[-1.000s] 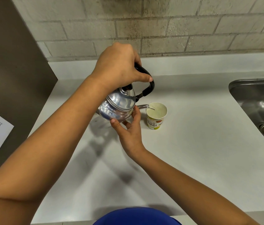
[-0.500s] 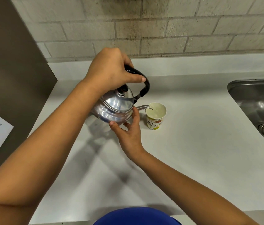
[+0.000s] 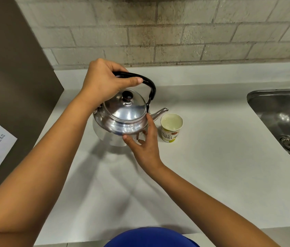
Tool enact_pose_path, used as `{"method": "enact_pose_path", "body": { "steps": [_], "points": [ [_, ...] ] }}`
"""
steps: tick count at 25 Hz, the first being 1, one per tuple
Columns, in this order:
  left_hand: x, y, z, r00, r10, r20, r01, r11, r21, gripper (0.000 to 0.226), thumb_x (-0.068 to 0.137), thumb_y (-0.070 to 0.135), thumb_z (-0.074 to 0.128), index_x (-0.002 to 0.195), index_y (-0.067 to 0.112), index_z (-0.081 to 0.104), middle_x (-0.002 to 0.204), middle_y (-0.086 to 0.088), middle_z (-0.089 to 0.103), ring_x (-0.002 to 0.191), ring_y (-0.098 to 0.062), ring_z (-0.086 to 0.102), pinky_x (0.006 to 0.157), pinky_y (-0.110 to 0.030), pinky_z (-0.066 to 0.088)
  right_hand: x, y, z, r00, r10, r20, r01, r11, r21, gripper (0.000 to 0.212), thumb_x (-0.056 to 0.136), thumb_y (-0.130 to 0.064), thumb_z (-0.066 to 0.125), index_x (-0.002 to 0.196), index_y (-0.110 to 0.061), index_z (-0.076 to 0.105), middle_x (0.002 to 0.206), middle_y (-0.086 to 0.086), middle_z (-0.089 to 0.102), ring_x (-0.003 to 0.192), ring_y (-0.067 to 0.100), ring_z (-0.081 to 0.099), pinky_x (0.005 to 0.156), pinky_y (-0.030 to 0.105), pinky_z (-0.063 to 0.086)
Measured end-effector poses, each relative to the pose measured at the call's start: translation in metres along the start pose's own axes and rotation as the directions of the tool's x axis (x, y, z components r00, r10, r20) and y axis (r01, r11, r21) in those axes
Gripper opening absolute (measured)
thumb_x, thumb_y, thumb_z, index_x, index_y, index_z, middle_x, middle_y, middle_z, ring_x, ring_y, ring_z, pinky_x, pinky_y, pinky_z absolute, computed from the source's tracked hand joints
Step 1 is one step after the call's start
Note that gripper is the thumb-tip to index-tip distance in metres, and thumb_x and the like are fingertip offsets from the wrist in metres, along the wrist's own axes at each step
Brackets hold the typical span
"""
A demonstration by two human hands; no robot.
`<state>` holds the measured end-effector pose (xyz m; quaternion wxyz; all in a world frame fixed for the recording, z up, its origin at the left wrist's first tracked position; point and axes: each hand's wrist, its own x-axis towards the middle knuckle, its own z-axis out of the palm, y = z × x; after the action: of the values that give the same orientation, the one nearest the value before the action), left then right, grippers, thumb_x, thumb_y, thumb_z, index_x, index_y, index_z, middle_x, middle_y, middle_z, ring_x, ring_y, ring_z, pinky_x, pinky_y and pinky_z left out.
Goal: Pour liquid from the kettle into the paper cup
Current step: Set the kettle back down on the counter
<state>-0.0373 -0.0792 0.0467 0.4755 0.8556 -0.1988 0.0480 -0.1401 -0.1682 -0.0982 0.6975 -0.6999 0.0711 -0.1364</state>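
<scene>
Head view, and we start at the near edge of the bench point(image 3: 212, 175), bare white surface under both forearms. Further in, our right hand point(image 3: 145, 143) has its fingers spread loose against the kettle's lower side, steadying it rather than clasping it. The kettle point(image 3: 123, 120) sits level here, roughly mid-bench toward the left, and whether its base is touching the surface or just above it we cannot tell. Our left hand point(image 3: 105, 81) is wrapped around the black handle point(image 3: 147, 84), thumb laid along the top. The spout point(image 3: 160, 112) points right and stops just beside the rim of the paper cup point(image 3: 171, 127), which stands upright close to the kettle, well apart from the sink point(image 3: 281, 120) at the right edge. There's pale liquid showing in the cup and no stream at the spout, so we judge the pour finished, or paused. Next, we reckon, is parking the kettle clear of the cup and letting go, without nudging that light cup. Beyond it all, the back edge meets the brick wall point(image 3: 176, 32).
</scene>
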Motion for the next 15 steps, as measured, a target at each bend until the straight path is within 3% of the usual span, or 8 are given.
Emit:
{"method": "enact_pose_path", "body": {
  "steps": [3,6,8,12,15],
  "points": [
    [-0.002,-0.005,-0.003,0.999,0.008,-0.033,-0.010,0.998,-0.059,0.041,0.043,0.062,0.072,0.067,0.029,0.070,0.060,0.006,0.063,0.051,0.000,0.052,0.055,-0.017,0.042,-0.010,-0.005,-0.003,0.996,-0.065,-0.055,0.058,0.991,-0.122,0.075,0.078,-0.029,0.068,0.139,-0.026,0.024,0.146,0.004,0.024,0.135,0.018,0.028,0.108,0.052,0.036],
    [-0.006,-0.008,-0.005,0.997,0.002,-0.077,-0.013,0.990,-0.140,0.036,0.045,0.057,0.075,0.066,0.028,0.069,0.065,0.006,0.066,0.056,-0.002,0.058,0.059,-0.018,0.046,-0.002,-0.032,-0.016,0.914,-0.375,-0.156,0.332,0.911,-0.243,0.055,0.082,-0.026,0.061,0.131,-0.012,0.039,0.135,0.012,0.035,0.128,0.021,0.035,0.103,0.051,0.040],
    [-0.008,-0.008,-0.008,0.997,0.010,-0.081,-0.023,0.987,-0.159,0.033,0.049,0.054,0.076,0.066,0.027,0.069,0.066,0.002,0.066,0.061,-0.008,0.059,0.061,-0.022,0.047,0.024,-0.060,-0.028,0.853,-0.511,-0.104,0.462,0.834,-0.300,0.045,0.084,-0.021,0.058,0.125,-0.009,0.046,0.122,0.004,0.042,0.116,0.013,0.044,0.097,0.044,0.046],
    [-0.016,-0.013,-0.021,0.995,0.029,-0.091,-0.044,0.985,-0.167,0.024,0.057,0.045,0.079,0.068,0.025,0.070,0.070,-0.007,0.068,0.066,-0.014,0.060,0.066,-0.029,0.048,0.062,-0.109,-0.032,0.907,-0.402,0.127,0.417,0.805,-0.423,0.036,0.088,-0.022,0.055,0.123,-0.014,0.050,0.117,0.003,0.049,0.103,0.010,0.049,0.085,0.026,0.046],
    [-0.019,-0.016,-0.022,0.994,0.027,-0.103,-0.045,0.984,-0.174,0.020,0.059,0.042,0.079,0.067,0.026,0.069,0.066,0.000,0.066,0.060,-0.006,0.058,0.061,-0.023,0.046,0.074,-0.115,-0.031,0.886,-0.361,0.291,0.461,0.758,-0.462,0.028,0.088,-0.017,0.054,0.115,-0.010,0.057,0.113,0.011,0.060,0.099,0.018,0.056,0.085,0.028,0.049]
  ]
}}
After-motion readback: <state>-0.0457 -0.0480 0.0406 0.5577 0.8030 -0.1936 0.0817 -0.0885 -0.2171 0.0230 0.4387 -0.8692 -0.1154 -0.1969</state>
